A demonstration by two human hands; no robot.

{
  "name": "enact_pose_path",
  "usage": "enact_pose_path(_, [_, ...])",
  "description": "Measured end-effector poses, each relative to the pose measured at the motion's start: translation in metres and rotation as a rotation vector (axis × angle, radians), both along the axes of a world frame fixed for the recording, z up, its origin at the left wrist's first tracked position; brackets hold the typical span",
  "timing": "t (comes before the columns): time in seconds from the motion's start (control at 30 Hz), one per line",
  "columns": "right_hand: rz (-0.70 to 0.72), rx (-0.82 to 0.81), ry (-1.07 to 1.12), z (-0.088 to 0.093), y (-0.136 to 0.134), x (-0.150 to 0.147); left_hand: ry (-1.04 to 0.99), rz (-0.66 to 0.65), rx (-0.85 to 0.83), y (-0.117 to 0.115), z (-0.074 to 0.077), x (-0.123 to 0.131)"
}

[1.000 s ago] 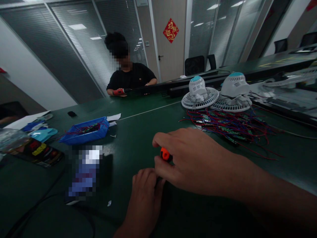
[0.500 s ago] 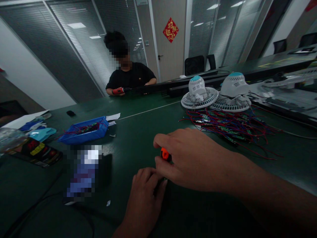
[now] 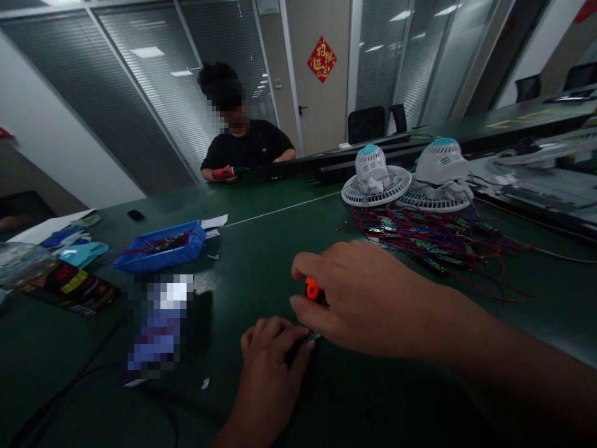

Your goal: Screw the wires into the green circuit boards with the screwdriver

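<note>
Near the table's middle, my right hand (image 3: 345,298) is closed round an upright screwdriver (image 3: 312,288) with an orange-and-black handle. Only the handle's top end shows; its lower part is hidden behind my fingers. Just below and to the left, my left hand (image 3: 275,354) pinches a small green circuit board (image 3: 314,335) between thumb and forefinger, down at the tabletop. Most of the board is covered by my fingers and the right hand. Beyond my right hand lies a tangled heap of circuit boards with red and blue wires (image 3: 433,239).
A blue tray (image 3: 158,264) of wired boards stands at left, near a blurred-out upright object (image 3: 158,330) and a lying bottle (image 3: 69,286). Two white fan units (image 3: 373,171) rest at back right. Across the table (image 3: 261,249) sits a person (image 3: 249,146) holding a red tool (image 3: 224,173).
My left hand has shifted slightly left, and more of the green board shows between the hands. The right hand stays almost in place with the screwdriver.
</note>
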State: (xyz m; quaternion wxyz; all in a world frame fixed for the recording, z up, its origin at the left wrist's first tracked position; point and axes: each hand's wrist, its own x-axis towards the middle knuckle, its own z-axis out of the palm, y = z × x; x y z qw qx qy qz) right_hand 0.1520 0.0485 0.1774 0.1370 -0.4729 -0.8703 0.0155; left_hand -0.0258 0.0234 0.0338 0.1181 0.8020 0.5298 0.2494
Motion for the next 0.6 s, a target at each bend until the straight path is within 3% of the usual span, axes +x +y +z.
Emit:
enact_pose_path(0.33, [-0.004,-0.004,0.066,0.0025,-0.0010,0.0033,0.025,-0.008,-0.028,-0.0001,0.0015,-0.0010])
enact_pose_path(0.6, [-0.048,0.044,0.177,0.0042,0.0002,0.0046,0.038,0.005,0.108,-0.0022,0.0005,-0.0007])
